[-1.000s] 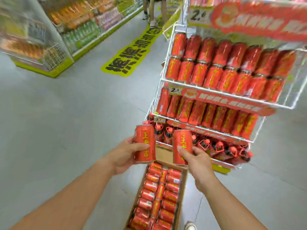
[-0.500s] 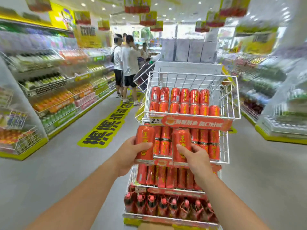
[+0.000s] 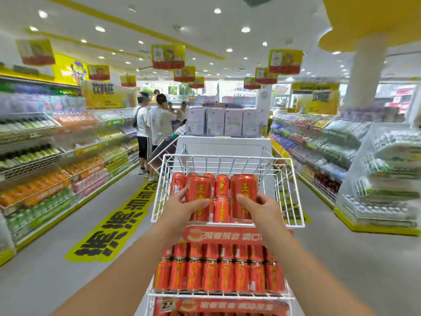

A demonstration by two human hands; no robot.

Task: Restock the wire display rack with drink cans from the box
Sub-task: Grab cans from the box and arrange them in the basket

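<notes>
Fingers of the left hand grasp one can and the right hand grasps a second can, both upright at the front of the rack's partly filled top basket, while the shelf below looks full, so probably little remains.

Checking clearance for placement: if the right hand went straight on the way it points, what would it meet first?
The right hand, held can leading, would probably meet the stocked cans in the top basket; depth is unclear.
</notes>
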